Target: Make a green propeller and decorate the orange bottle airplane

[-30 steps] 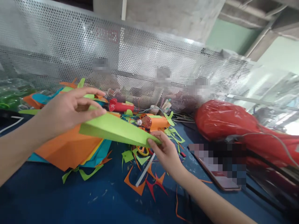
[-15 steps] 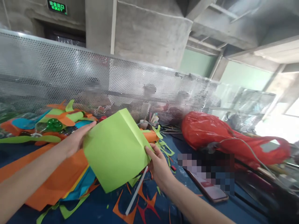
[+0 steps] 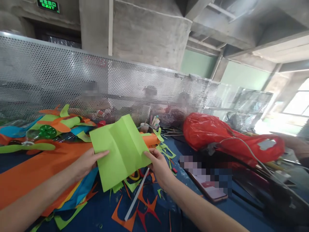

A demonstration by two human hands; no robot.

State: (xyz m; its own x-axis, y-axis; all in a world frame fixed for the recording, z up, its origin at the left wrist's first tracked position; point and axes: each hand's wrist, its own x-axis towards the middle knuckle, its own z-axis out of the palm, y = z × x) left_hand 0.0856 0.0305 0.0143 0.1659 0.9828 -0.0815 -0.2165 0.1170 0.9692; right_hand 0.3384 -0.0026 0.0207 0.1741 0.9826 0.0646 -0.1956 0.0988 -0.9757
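Note:
A sheet of lime-green paper (image 3: 120, 151) with fold creases is held up over the blue table. My left hand (image 3: 90, 161) pinches its left edge, thumb on the front face and the other fingers hidden behind. At the lower right edge, my right hand (image 3: 159, 166) grips the sheet between thumb and fingers. Below the sheet lie a thin white stick (image 3: 137, 195) and cut orange and red paper scraps (image 3: 148, 211). Near my left forearm is a stack of orange paper (image 3: 48, 164), with blue paper (image 3: 83, 190) showing beneath it.
Bottle models with paper propellers (image 3: 55, 124) crowd the back left. A phone (image 3: 207, 183) and a red plastic bag (image 3: 210, 135) lie to the right. Behind the table stands a perforated metal screen (image 3: 135, 77), with people dimly visible beyond. At far right, another person's arm (image 3: 292, 145) shows.
The left hand has moved from the sheet's upper left edge to lower down, thumb now in front. The sheet has turned and shows more creases. The view has shifted slightly right.

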